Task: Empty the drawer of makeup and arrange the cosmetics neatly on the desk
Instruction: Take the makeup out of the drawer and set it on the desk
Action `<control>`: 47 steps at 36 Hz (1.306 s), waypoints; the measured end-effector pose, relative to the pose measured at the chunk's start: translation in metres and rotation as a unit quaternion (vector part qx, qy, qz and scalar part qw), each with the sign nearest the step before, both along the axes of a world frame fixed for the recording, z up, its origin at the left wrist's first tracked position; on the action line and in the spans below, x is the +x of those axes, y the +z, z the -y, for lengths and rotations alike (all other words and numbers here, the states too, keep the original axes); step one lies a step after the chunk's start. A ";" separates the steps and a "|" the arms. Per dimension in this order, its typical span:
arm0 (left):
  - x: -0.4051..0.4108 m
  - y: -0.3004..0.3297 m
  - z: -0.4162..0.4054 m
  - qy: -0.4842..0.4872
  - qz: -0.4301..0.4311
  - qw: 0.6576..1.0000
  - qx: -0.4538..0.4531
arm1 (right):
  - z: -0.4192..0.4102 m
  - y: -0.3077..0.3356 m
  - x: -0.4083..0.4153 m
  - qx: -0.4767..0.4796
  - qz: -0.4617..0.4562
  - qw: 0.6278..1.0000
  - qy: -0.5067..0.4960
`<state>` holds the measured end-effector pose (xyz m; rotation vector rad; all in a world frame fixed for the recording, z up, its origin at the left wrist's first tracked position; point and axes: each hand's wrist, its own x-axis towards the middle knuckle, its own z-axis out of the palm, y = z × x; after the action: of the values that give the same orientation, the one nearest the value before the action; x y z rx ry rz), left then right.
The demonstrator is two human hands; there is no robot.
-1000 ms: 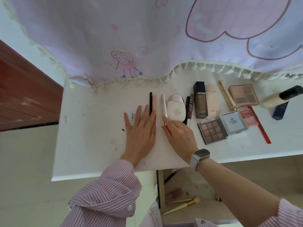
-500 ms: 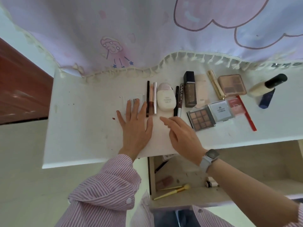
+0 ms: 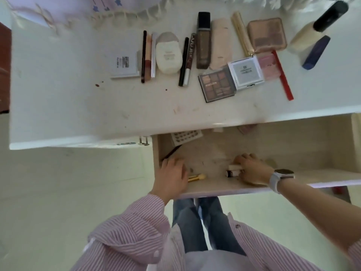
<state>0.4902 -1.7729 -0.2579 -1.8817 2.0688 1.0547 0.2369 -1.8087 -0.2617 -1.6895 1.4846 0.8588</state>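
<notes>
Two hands are reaching into the open drawer (image 3: pixel 322 145) below the near edge of the desk (image 3: pixel 58 106). The left hand (image 3: pixel 172 176) is lying over the handle end of one gold brush (image 3: pixel 196 177), whose long axis runs left to right with its pale bristle tip pointing right; whether the fingers are closed on it I cannot tell. The right hand (image 3: pixel 252 169), wearing a watch (image 3: pixel 281 178), is resting curled against two small white items (image 3: pixel 234 170) just left of it; its grip on them I cannot tell either. At the drawer's far edge one patterned card (image 3: pixel 186 136) is sitting half under the desk.

On the desk roughly seventeen cosmetics are lying in a row. From the left: one white flat box (image 3: pixel 123 64), three slim sticks (image 3: pixel 147 55) pointing far to near, one white oval compact (image 3: pixel 168 54), two dark pencils (image 3: pixel 186 59), one brown bottle (image 3: pixel 203 40), one pale tube (image 3: pixel 221 45), one gold stick (image 3: pixel 241 34), one pink palette (image 3: pixel 266 35). Nearer are lying one brown eyeshadow palette (image 3: pixel 216 85), one silver compact (image 3: pixel 246 72) overlapping it, one pink case (image 3: pixel 267 65) and one red stick (image 3: pixel 283 75). At the far right one cream bottle (image 3: pixel 312 28) and one blue tube (image 3: pixel 316 52) are lying tilted.
</notes>
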 end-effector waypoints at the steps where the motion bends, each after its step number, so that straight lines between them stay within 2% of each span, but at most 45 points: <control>1: -0.003 -0.005 0.002 -0.007 0.021 0.999 0.024 | -0.001 -0.003 -0.002 0.007 -0.005 1.000 0.002; 4: -0.011 -0.017 0.004 -0.026 0.064 0.992 0.108 | -0.002 -0.011 -0.006 0.018 -0.009 1.000 0.007; 7: -0.016 -0.024 0.006 -0.021 0.061 0.979 0.193 | -0.001 -0.012 -0.004 0.034 0.001 0.999 0.007; 14: -0.016 -0.029 0.016 -0.039 0.061 0.954 0.292 | 0.003 0.000 0.001 0.078 0.083 0.992 -0.049; 20: -0.015 -0.024 0.019 -0.006 0.013 0.950 0.313 | 0.005 0.004 -0.001 0.100 0.133 0.984 -0.063; 25: -0.015 -0.019 0.025 -0.003 0.007 0.940 0.341 | 0.006 0.005 -0.007 0.078 0.195 0.969 -0.129; 31: -0.030 -0.018 0.038 -0.025 0.021 0.925 0.379 | 0.004 0.005 -0.007 0.033 0.222 0.961 -0.159; 37: -0.036 -0.021 0.041 -0.042 0.030 0.926 0.375 | 0.010 0.009 -0.001 0.009 0.255 0.952 -0.170; 44: -0.029 -0.020 0.053 -0.029 0.065 0.886 0.458 | 0.016 0.015 -0.002 -0.004 0.276 0.943 -0.188; 47: -0.031 -0.019 0.051 -0.036 0.072 0.895 0.439 | 0.019 0.019 -0.005 -0.008 0.280 0.941 -0.192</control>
<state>0.4592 -1.8240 -0.2769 -1.3330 1.2114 1.4371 0.2322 -1.8276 -0.2426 -1.4207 1.3434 0.1327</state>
